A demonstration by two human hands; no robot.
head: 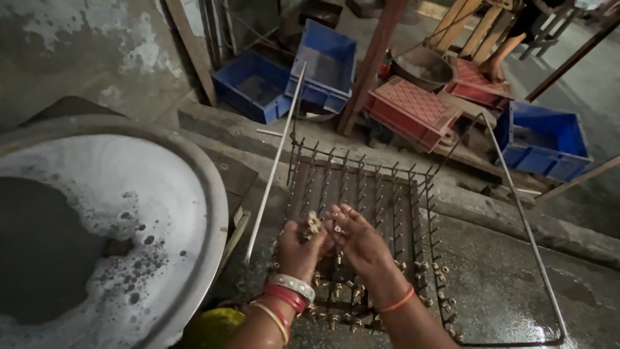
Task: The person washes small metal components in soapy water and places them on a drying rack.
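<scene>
Small workshop, rough and industrial. Stained concrete floor [504,284] and peeling wall [77,45]. Blue plastic crates [323,61] and red ones [413,106] stacked about (some tipped on edge). Big metal basin [206,213] of foamy liquid, spiked wire rack [361,187] on the ground loaded with small brass fittings [336,317]. Wooden frames [471,26] at the back.

A wire rack of upright pins [361,187] lies flat on the wet floor [504,284], with small metal fittings [336,291] seated on its nearest rows. Both hands hover over its near half, the left hand [298,249] just beside the right hand [358,242], a cluster of fittings [314,223] between them. A wide basin of foamy liquid [97,226] sits to the left. Behind the rack, past a low kerb, plastic crates [323,64] stand along the wall.
</scene>
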